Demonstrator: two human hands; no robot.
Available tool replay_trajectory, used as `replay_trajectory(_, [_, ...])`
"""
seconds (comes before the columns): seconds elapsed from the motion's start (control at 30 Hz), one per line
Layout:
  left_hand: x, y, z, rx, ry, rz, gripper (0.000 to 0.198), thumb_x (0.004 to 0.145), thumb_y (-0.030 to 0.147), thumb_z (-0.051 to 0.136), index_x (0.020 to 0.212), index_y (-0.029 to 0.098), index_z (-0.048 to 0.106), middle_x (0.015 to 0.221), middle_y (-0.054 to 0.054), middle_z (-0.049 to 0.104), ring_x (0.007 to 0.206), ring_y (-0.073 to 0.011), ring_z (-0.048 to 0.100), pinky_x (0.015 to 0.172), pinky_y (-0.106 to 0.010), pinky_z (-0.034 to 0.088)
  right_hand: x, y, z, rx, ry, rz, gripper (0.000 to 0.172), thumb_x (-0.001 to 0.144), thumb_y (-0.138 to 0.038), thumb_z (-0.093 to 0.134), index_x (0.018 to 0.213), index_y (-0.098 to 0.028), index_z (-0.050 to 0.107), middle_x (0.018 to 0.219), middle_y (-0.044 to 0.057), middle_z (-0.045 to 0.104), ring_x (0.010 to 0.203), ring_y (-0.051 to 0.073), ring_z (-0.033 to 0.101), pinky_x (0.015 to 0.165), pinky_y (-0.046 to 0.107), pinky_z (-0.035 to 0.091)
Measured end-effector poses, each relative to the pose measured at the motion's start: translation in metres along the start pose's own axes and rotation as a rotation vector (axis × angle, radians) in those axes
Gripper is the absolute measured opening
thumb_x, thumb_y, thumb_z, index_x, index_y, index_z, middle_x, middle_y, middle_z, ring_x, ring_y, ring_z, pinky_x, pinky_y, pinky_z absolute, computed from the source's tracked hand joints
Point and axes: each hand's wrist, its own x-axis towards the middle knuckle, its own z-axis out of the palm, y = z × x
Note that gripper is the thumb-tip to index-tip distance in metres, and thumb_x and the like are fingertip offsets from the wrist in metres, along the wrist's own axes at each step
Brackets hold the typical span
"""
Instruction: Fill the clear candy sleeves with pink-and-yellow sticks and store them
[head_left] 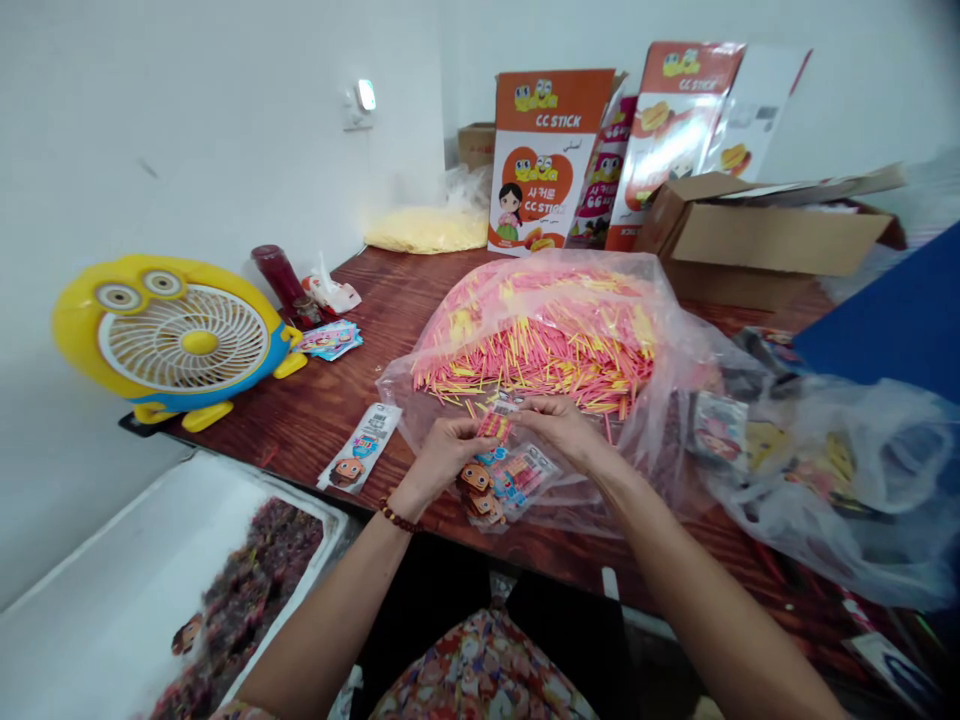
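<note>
Between my two hands is a small clear packet (495, 422) with pink and yellow sticks inside. My left hand (448, 452) pinches its lower left side, while the fingers of my right hand (556, 425) close on its top right edge. Just below lie printed packets (484, 490) with a cartoon face, and another filled packet (529, 470) beside them. Behind my hands a large clear plastic bag (675, 380) lies open, heaped with loose pink and yellow sticks (540, 350). To the left, a flat printed packet (364, 447) rests on the table.
A yellow minion-shaped fan (199, 343) stands at the left of the wooden table (315, 400), near a stack of cards (330, 340) and a dark red bottle (277, 275). Printed boxes (547, 160) and an open carton (772, 240) stand behind. Plastic bags (840, 480) lie right.
</note>
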Motion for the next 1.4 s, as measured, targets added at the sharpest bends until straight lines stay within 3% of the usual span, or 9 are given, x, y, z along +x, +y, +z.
replay_trajectory(0.17, [0.001,-0.015,-0.008,0.138,-0.073,-0.011,0.03,0.066,0.042,0.079,0.075,0.013,0.075,0.064,-0.001,0.069,0.056,-0.0117,0.056,0.057,-0.022,0.042,-0.001,0.021,-0.004,-0.137,-0.012,0.071,0.03,0.067,-0.046,0.071,0.061,-0.017,0.066,0.053,-0.005,0.053,0.052,0.009,0.043,0.054,0.024,0.034])
replay_trajectory(0.33, [-0.003,-0.03,-0.014,0.595,-0.049,0.099,0.034,0.08,0.037,0.067,0.105,0.016,0.073,0.085,-0.007,0.075,0.078,-0.0215,0.067,0.071,-0.03,0.048,-0.011,0.048,-0.012,-0.333,-0.001,0.168,0.034,0.069,-0.045,0.065,0.05,-0.018,0.057,0.044,-0.007,0.039,0.045,0.008,0.031,0.048,0.023,0.024])
replay_trajectory(0.47, [-0.015,-0.032,-0.009,1.024,-0.017,0.163,0.035,0.082,0.027,0.066,0.116,0.019,0.068,0.103,-0.011,0.075,0.099,-0.0265,0.066,0.089,-0.037,0.045,-0.026,0.07,-0.022,-0.468,-0.041,0.186,0.035,0.072,-0.044,0.061,0.05,-0.018,0.056,0.045,-0.006,0.041,0.046,0.009,0.036,0.047,0.022,0.025])
replay_trajectory(0.6, [-0.023,-0.036,-0.007,1.153,-0.052,0.228,0.028,0.085,0.027,0.063,0.111,0.019,0.069,0.107,-0.011,0.073,0.103,-0.0282,0.064,0.092,-0.04,0.042,-0.027,0.071,-0.039,-0.659,-0.001,0.143,0.025,0.076,-0.039,0.06,0.065,-0.017,0.063,0.056,-0.003,0.056,0.055,0.012,0.048,0.053,0.022,0.033])
replay_trajectory(0.7, [-0.025,-0.037,-0.028,1.059,0.09,0.283,0.029,0.09,0.028,0.056,0.115,0.018,0.066,0.109,-0.011,0.073,0.101,-0.0255,0.065,0.093,-0.038,0.043,-0.013,0.056,-0.061,-0.87,0.127,0.08,0.022,0.085,-0.026,0.049,0.076,-0.016,0.066,0.072,0.003,0.067,0.067,0.015,0.057,0.062,0.024,0.038])
replay_trajectory(0.83, [-0.029,-0.025,-0.086,1.04,0.39,0.347,0.036,0.092,0.038,0.049,0.117,0.016,0.063,0.111,-0.011,0.071,0.103,-0.0253,0.064,0.096,-0.037,0.044,0.01,0.037,-0.098,-1.126,0.228,0.128,0.031,0.095,-0.029,0.04,0.095,-0.018,0.069,0.09,0.008,0.072,0.081,0.019,0.063,0.068,0.026,0.039])
replay_trajectory(0.9, [-0.034,-0.019,-0.119,1.163,0.529,0.253,0.038,0.093,0.041,0.045,0.117,0.017,0.063,0.114,-0.012,0.069,0.109,-0.0287,0.061,0.098,-0.04,0.042,0.017,0.034,-0.116,-1.248,0.26,0.153,0.031,0.095,-0.027,0.041,0.11,-0.02,0.067,0.105,0.01,0.072,0.091,0.021,0.065,0.071,0.027,0.04])
replay_trajectory(1.03, [-0.04,-0.022,-0.162,1.389,0.573,-0.027,0.049,0.093,0.047,0.039,0.124,0.015,0.061,0.125,-0.019,0.061,0.115,-0.041,0.052,0.092,-0.054,0.042,0.025,0.035,-0.137,-1.536,0.154,0.122,0.038,0.09,-0.021,0.048,0.127,-0.021,0.059,0.119,0.012,0.066,0.1,0.025,0.063,0.075,0.03,0.043])
replay_trajectory(1.4, [-0.028,-0.029,-0.176,1.537,0.459,-0.177,0.056,0.09,0.058,0.043,0.124,0.017,0.06,0.122,-0.025,0.057,0.113,-0.0475,0.051,0.085,-0.058,0.042,0.052,0.045,-0.136,-1.75,-0.056,-0.01,0.032,0.096,-0.018,0.039,0.119,-0.013,0.06,0.115,0.018,0.059,0.105,0.025,0.054,0.079,0.03,0.039])
